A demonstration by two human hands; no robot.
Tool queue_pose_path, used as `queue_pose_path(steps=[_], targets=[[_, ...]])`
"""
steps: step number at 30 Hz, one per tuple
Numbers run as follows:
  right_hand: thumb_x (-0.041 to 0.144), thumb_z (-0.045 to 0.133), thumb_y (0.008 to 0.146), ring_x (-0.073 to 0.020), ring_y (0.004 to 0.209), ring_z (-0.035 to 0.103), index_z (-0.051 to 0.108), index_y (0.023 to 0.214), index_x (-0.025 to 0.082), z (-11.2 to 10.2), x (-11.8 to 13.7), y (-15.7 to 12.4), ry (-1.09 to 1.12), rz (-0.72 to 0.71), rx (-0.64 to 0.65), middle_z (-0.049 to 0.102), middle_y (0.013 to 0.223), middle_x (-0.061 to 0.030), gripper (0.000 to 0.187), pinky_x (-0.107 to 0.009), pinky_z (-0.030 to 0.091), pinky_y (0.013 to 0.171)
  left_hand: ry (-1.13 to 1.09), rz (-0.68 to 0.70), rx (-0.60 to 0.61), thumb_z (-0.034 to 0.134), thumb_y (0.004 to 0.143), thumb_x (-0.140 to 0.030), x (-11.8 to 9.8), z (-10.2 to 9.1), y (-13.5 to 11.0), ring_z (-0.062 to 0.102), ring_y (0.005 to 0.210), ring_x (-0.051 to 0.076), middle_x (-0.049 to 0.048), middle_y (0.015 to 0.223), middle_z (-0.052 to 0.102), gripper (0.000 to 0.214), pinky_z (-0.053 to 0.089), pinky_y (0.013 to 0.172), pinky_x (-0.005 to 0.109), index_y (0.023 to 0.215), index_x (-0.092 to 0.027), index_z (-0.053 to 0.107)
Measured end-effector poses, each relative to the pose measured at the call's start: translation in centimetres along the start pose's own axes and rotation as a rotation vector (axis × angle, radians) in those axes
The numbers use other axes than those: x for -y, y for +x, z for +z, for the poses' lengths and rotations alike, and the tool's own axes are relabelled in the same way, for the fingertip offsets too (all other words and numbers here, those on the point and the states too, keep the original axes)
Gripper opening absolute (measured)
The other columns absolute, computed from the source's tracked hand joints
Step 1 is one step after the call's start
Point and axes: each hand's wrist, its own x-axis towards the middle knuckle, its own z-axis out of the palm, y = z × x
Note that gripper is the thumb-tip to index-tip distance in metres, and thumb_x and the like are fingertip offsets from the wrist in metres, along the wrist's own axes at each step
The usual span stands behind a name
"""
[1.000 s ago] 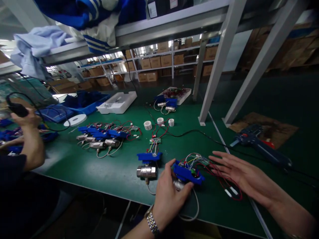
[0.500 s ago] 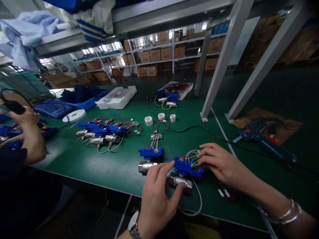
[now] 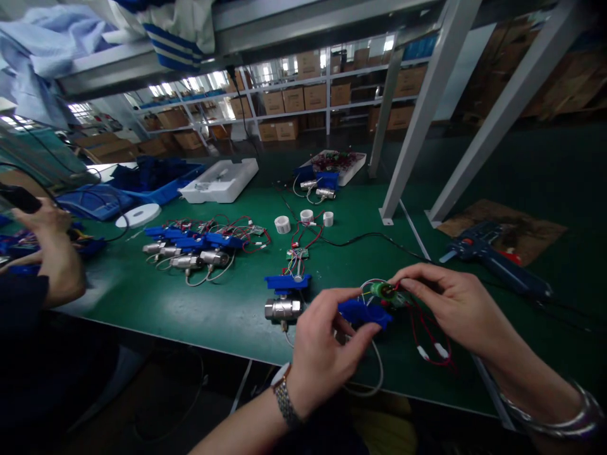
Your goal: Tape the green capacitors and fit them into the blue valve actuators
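Observation:
My left hand [image 3: 325, 347] is around a blue plastic housing [image 3: 363, 313], with index finger and thumb on either side of it. The metal ball valve beneath it is mostly hidden behind that hand; its grey cable [image 3: 379, 370] loops out in front. My right hand [image 3: 446, 303] pinches a small green circuit board [image 3: 382, 290] at its red wires, just above the housing. Red leads with white connectors [image 3: 441, 349] hang below the right fingers. Left of my hands stands another ball valve [image 3: 283, 309] with a blue housing [image 3: 287, 282] and a wired board [image 3: 298, 254].
Several blue-topped valves [image 3: 190, 243] lie left, near a co-worker's hand [image 3: 45, 218]. Tape rolls [image 3: 282, 224] stand mid-bench. A hot glue gun [image 3: 497, 259] lies right, beside metal posts [image 3: 417, 120]. Behind are a foam tray [image 3: 220, 180] and a board tray [image 3: 358, 165].
My right hand has lifted the green board up out of the blue housing, with its red leads trailing. My left hand has shifted right and up, its thumb now at the housing.

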Motion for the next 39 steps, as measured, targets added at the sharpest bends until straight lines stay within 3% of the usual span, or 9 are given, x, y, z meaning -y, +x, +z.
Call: queue_pose_path(steps=[3, 8, 16, 22, 28, 31, 33, 36, 39], targets=[[0.045, 0.066, 0.103, -0.0250, 0.092, 0.069, 0.080, 0.102, 0.022, 0.1, 2.3, -0.7, 0.191, 0.003, 0.056, 0.074, 0.102, -0.0048, 0.026, -0.031, 0.054, 0.078, 0.013, -0.030, 0.133, 0.088, 0.085, -0.029, -0.6, -1.0, 1.4, 0.070, 0.067, 0.012, 0.0041, 0.107, 0.081, 0.050, 0.059, 0.073, 0.027, 0.132, -0.023, 0.069], [0.035, 0.064, 0.105, -0.0184, 0.081, 0.067, 0.077, 0.098, 0.020, 0.4, 4.1, -2.3, 0.336, -0.037, 0.117, 0.072, 0.092, -0.0025, 0.021, -0.026, 0.054, 0.074, -0.012, -0.117, 0.319, 0.076, 0.090, -0.027, -1.8, 0.0, 2.0, 0.064, 0.064, 0.013, -0.0004, 0.077, 0.073, 0.025, 0.047, 0.060, 0.022, 0.114, -0.020, 0.072], [0.034, 0.070, 0.104, -0.0199, 0.089, 0.061, 0.078, 0.096, 0.021, -5.1, -1.5, -6.9, 0.107, -0.090, 0.042, 0.068, 0.093, -0.0039, 0.017, -0.032, 0.047, 0.084, -0.499, -0.423, 0.804, 0.075, 0.088, -0.031, -2.7, 2.6, 1.2, 0.054, 0.068, 0.008, 0.0075, 0.107, 0.077, 0.027, 0.043, 0.064, 0.020, 0.096, -0.020, 0.052], [0.028, 0.071, 0.105, -0.0273, 0.107, 0.053, 0.074, 0.096, 0.027, -7.9, -3.7, -10.9, -0.171, -0.120, 0.099, 0.067, 0.096, -0.0025, 0.009, -0.042, 0.041, 0.095, -0.423, -0.480, 1.083, 0.090, 0.075, -0.040, -2.3, 3.5, -0.2, 0.052, 0.059, 0.007, -0.0059, 0.075, 0.064, 0.043, 0.034, 0.052, 0.016, 0.100, -0.020, 0.063], [0.043, 0.054, 0.105, -0.0307, 0.128, 0.056, 0.068, 0.129, 0.033, -12.9, -9.2, -13.6, -0.540, 0.023, -0.254, 0.061, 0.140, -0.0024, 0.029, -0.051, 0.045, 0.108, -0.346, -0.392, 1.178, 0.086, 0.079, -0.042, -1.4, 4.0, -1.0, 0.056, 0.061, 0.010, -0.0037, 0.073, 0.064, 0.039, 0.037, 0.055, 0.019, 0.110, -0.021, 0.076], [0.042, 0.051, 0.097, -0.0449, 0.126, 0.055, 0.068, 0.133, 0.021, -17.7, -11.6, -14.7, -0.672, 0.232, -0.517, 0.062, 0.134, -0.0192, 0.044, -0.065, 0.039, 0.106, -0.280, -0.410, 1.118, 0.088, 0.079, -0.042, -1.7, 3.5, -1.0, 0.053, 0.062, 0.011, -0.0042, 0.072, 0.063, 0.040, 0.032, 0.055, 0.020, 0.113, -0.023, 0.078], [0.043, 0.053, 0.098, -0.0443, 0.112, 0.062, 0.070, 0.128, 0.018, -19.6, -11.9, -15.1, -0.669, 0.323, -0.581, 0.066, 0.123, -0.0225, 0.043, -0.062, 0.044, 0.096, -0.240, -0.412, 1.070, 0.090, 0.078, -0.041, -2.0, 3.2, -0.9, 0.052, 0.063, 0.012, -0.0052, 0.070, 0.061, 0.039, 0.031, 0.056, 0.020, 0.112, -0.024, 0.078], [0.055, 0.057, 0.103, -0.0326, 0.092, 0.068, 0.074, 0.123, 0.025, -18.4, -10.8, -14.5, -0.534, 0.332, -0.435, 0.071, 0.109, -0.0124, 0.040, -0.046, 0.053, 0.077, -0.228, -0.411, 1.106, 0.091, 0.077, -0.041, -2.2, 3.5, -0.8, 0.052, 0.062, 0.011, -0.0053, 0.070, 0.061, 0.040, 0.032, 0.055, 0.020, 0.111, -0.022, 0.079], [0.059, 0.059, 0.106, -0.0291, 0.105, 0.067, 0.076, 0.124, 0.030, -13.6, -8.3, -12.9, -0.366, 0.226, -0.136, 0.069, 0.123, -0.0052, 0.038, -0.042, 0.055, 0.090, -0.273, -0.388, 1.184, 0.091, 0.076, -0.041, -2.2, 4.3, -1.1, 0.053, 0.059, 0.010, -0.0047, 0.071, 0.063, 0.044, 0.035, 0.052, 0.019, 0.113, -0.020, 0.079]])
